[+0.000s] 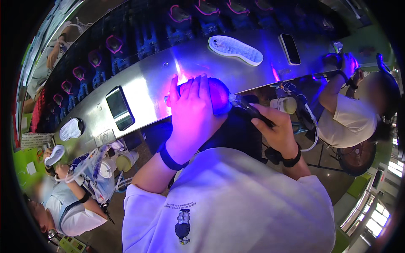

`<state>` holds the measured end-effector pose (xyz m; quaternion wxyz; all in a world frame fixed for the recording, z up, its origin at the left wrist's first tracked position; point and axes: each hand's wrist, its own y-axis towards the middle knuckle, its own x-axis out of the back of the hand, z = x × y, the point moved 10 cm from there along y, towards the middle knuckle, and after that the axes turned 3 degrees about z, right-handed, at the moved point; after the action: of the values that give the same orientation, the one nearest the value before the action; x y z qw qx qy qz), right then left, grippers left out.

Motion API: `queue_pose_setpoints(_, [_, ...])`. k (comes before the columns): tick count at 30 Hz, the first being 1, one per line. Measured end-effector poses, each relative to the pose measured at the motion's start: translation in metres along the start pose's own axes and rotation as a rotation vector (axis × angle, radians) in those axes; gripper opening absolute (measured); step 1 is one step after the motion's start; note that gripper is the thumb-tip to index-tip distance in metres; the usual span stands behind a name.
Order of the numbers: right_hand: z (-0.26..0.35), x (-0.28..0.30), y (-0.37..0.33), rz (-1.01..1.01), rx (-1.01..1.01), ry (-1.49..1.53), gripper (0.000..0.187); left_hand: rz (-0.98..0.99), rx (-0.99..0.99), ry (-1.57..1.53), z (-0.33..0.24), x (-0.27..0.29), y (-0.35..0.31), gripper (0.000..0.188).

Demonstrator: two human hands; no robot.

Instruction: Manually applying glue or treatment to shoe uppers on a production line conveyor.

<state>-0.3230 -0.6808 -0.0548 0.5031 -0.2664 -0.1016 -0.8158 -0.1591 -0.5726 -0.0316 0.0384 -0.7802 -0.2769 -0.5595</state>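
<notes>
A rounded shoe upper (219, 96), glowing pink and violet under ultraviolet-looking light, is held at the bench's near edge. My left hand (192, 111) is laid over it, fingers stretched across its top and gripping it; much of the shoe is hidden beneath. Between the thumb and fingers of my right hand (276, 125) is a brush (249, 109) with a dark handle. Its pale bristles touch or nearly touch the right side of the shoe. A white shoe sole (236, 49) lies on the bench beyond the hands.
Phones lie on the metal bench (147, 80) at left (120, 108) and right (290, 48). Behind it runs a dark rack with several pink-outlined shoe uppers (179, 14). A pale cup (283, 105) stands by my right hand. Co-workers sit left (78, 206) and right (350, 116).
</notes>
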Motion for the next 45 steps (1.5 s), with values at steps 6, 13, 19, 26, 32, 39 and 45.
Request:
queue_pose_setpoints(6, [0.025,0.001,0.046,0.044,0.158,-0.103,0.037,0.012,0.061,-0.128,0.032,0.003,0.013,0.089])
queue_pose_setpoints(13, [0.010,-0.020,0.078,-0.122,0.225,-0.059,0.038,0.213,0.176,-0.089,0.082,-0.007,0.005,0.099])
queue_pose_setpoints(19, [-0.062,-0.072,0.077,0.216,-0.335,0.541,0.037,0.355,0.190,-0.127,0.105,-0.013,-0.015,0.101])
queue_pose_setpoints(26, [0.020,-0.014,0.100,0.138,0.061,0.271,0.038,0.393,0.198,-0.639,0.078,0.000,-0.036,0.098])
queue_pose_setpoints(32, [0.018,-0.016,0.085,0.258,-0.066,0.463,0.039,0.485,0.177,-0.963,0.050,-0.003,-0.040,0.089])
queue_pose_setpoints(39, [0.035,0.012,0.077,0.166,0.149,0.308,0.035,0.564,0.200,-1.045,0.034,-0.009,-0.043,0.087])
queue_pose_setpoints(45, [0.005,0.008,0.060,0.228,0.094,0.282,0.037,0.610,0.359,-1.207,0.034,-0.031,-0.052,0.077])
